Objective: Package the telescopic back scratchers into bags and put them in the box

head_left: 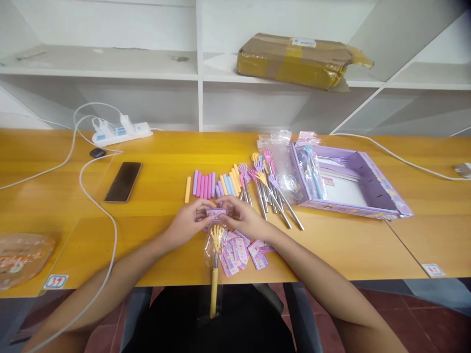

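At the near edge of the wooden table (158,169), the person's left hand (189,221) and right hand (245,218) meet over a small purple-and-pink printed card (216,213). Thumbs and fingers are drawn in, nearly closed, pinching the card from its two ends.

Directly below the card hangs a yellow back scratcher with a hand-shaped head (214,291) in a clear plastic sleeve, its handle reaching past the table edge over the person's dark clothing (whether the fingers also grip the sleeve, I cannot tell).

Just beside the right wrist lies a loose, overlapping spread of pink-and-purple printed cards (235,252). Beyond the fingertips runs a row of short yellow, purple, pink and blue tubes (204,185). To their right, metal-rodded back scratchers with coloured hand-shaped heads (272,192) lie heaped beside crumpled clear plastic bags (281,169).

Next comes a shallow purple cardboard tray (355,210), with a bagged blue back scratcher leaning at its left side. Farther left are a dark-screened phone (123,182) and a white power strip (123,133). On the shelf behind sits a brown cardboard parcel bound in yellowish tape (290,61).
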Tool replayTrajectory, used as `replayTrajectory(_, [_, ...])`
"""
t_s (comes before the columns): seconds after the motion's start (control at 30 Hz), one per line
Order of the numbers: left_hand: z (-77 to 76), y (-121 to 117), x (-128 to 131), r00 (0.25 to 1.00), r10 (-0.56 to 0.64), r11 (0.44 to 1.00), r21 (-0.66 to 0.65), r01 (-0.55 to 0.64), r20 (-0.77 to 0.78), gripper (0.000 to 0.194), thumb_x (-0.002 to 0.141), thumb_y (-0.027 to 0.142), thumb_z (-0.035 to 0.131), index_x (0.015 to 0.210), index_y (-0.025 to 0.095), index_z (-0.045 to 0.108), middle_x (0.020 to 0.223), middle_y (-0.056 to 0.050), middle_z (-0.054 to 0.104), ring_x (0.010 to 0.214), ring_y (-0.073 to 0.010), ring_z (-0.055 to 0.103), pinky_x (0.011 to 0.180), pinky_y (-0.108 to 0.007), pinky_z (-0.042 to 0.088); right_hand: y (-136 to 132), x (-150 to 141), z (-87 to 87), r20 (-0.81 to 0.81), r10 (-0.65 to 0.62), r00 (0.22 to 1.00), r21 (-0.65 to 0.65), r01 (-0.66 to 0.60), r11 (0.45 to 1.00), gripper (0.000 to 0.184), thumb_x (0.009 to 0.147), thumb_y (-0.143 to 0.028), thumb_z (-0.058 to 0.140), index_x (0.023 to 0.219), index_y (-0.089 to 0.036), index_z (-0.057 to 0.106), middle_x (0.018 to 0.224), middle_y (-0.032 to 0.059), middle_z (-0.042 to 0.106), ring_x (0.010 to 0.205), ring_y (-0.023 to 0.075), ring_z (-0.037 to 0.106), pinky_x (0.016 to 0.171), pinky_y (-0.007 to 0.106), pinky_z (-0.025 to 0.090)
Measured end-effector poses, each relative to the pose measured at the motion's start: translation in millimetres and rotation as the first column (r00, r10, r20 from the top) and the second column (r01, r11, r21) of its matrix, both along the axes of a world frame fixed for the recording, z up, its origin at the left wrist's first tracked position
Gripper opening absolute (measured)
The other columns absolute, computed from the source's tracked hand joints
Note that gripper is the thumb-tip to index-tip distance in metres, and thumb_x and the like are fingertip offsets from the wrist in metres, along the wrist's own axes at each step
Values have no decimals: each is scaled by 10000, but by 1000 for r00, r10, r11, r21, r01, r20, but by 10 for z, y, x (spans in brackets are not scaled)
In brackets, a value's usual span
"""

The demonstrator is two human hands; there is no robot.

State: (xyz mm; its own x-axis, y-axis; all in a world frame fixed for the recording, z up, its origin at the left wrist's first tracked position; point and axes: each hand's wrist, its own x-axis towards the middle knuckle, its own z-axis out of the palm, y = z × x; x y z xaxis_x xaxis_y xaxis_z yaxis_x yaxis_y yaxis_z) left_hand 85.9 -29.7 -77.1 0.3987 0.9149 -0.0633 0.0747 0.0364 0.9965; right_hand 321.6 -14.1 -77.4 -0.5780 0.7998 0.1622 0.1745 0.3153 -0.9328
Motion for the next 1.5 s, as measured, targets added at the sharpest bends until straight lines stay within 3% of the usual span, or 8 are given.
replayTrajectory(0.5, [32, -46, -16, 968, -250, 951, -186, 245, -3, 590, 804, 376, 896, 1281, 177, 611, 983, -78, 776, 734, -196, 752, 612, -284, 597, 18, 27, 12, -221, -25, 975, -146, -8, 989, 427, 1000, -255, 647, 1401, -276, 501, 980, -16, 572, 753, 112, 605, 627, 244, 532])
replayTrajectory(0.77, [89, 62, -22, 909, 312, 946, -183, -269, 277, 460, 797, 403, 903, 1057, 168, 605, 746, 24, 681, 512, -94, 598, 451, -199, 468, 3, 15, 76, -238, 306, 922, -420, -382, 824, 449, 861, -364, 876, 1142, -208, 563, 948, -14, 693, 842, 127, 687, 777, 270, 570])
replayTrajectory(1.03, [145, 91, -17, 893, 280, 960, -123, -252, 352, 521, 810, 366, 896, 1188, 206, 575, 939, 6, 709, 746, -138, 708, 698, -277, 590, 251, 361, 233, -172, -129, 977, -176, 98, 980, 515, 999, -445, 691, 1443, -281, 488, 995, 25, 739, 768, 182, 710, 737, 350, 604])
replayTrajectory(1.1, [122, 83, -19, 918, 245, 970, -88, -229, 311, 459, 854, 375, 856, 1176, 209, 574, 893, 23, 686, 714, -131, 690, 683, -281, 577, 430, 680, 320, -154, -441, 884, 92, 457, 884, 538, 1044, -421, 607, 1533, -303, 417, 1061, 52, 743, 788, 191, 703, 771, 371, 604])
replayTrajectory(1.17, [91, 83, -25, 930, 239, 971, -53, -234, 280, 410, 883, 387, 825, 1158, 211, 577, 852, 37, 655, 697, -127, 669, 654, -273, 559, 596, 1026, 389, -156, -688, 708, 337, 693, 637, 511, 1072, -400, 529, 1559, -303, 406, 1124, 73, 734, 781, 190, 690, 787, 384, 595])
replayTrajectory(1.3, [39, 128, -59, 936, 277, 957, 30, -290, 217, 305, 948, 392, 738, 1128, 210, 573, 805, 43, 617, 660, -118, 619, 605, -259, 516, 810, 1610, 377, -146, -916, 373, 534, 809, 245, 515, 1105, -327, 359, 1616, -261, 342, 1175, 108, 718, 849, 209, 714, 838, 391, 563])
replayTrajectory(1.37, [23, 174, -93, 936, 297, 944, 92, -318, 188, 245, 975, 371, 690, 1112, 210, 566, 785, 42, 607, 658, -120, 608, 611, -261, 503, 856, 1802, 289, 90, -970, 227, 600, 765, 235, 530, 1080, -250, 323, 1603, -178, 374, 1190, 169, 716, 974, 266, 714, 897, 426, 536])
replayTrajectory(1.5, [4, 311, -209, 921, 369, 894, 225, -388, 122, 167, 992, 324, 624, 1102, 214, 561, 812, 24, 597, 715, -139, 611, 661, -279, 507, 858, 1998, 83, 550, -832, 67, 591, 673, 445, 445, 993, -201, 409, 1340, -70, 653, 1111, 262, 701, 1015, 355, 680, 875, 457, 506])
